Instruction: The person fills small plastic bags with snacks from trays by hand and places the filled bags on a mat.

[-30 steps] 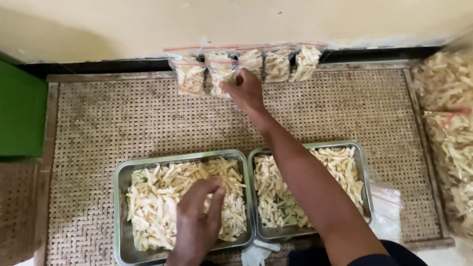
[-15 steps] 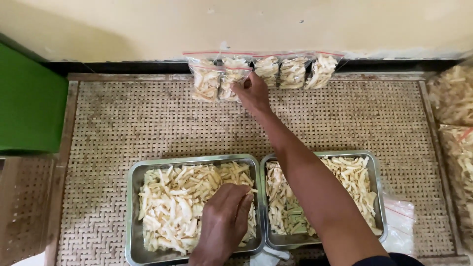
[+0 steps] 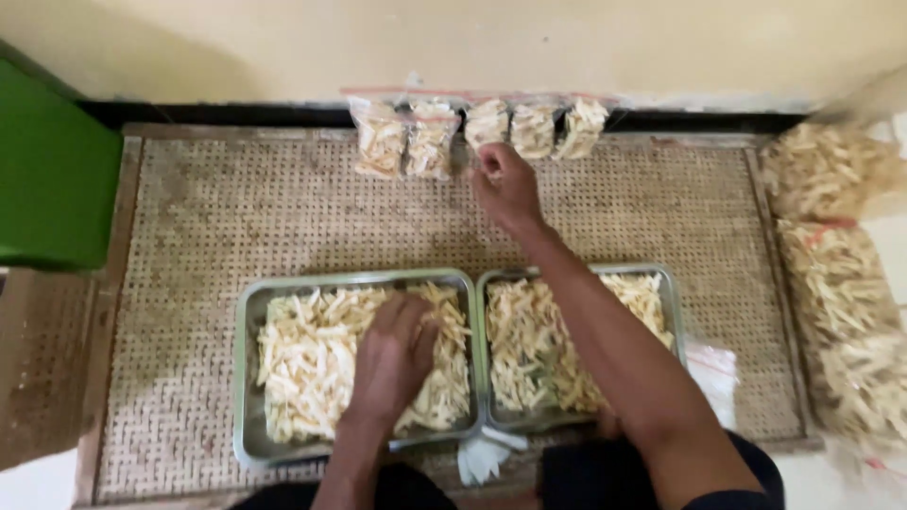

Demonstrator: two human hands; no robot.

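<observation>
A right hand (image 3: 505, 184) pinches a filled snack bag (image 3: 487, 124) in the row by the wall; the left hand (image 3: 395, 354), fingers loosely spread, rests on pale sticks in the left tray (image 3: 248, 378) nearer the body, a second tray (image 3: 669, 283) alongside.

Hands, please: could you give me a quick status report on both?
Left hand down in the pale sticks of the left tray, grip hidden. Right hand at the middle small bag by the wall, pinching it. Nothing in the way.
</observation>
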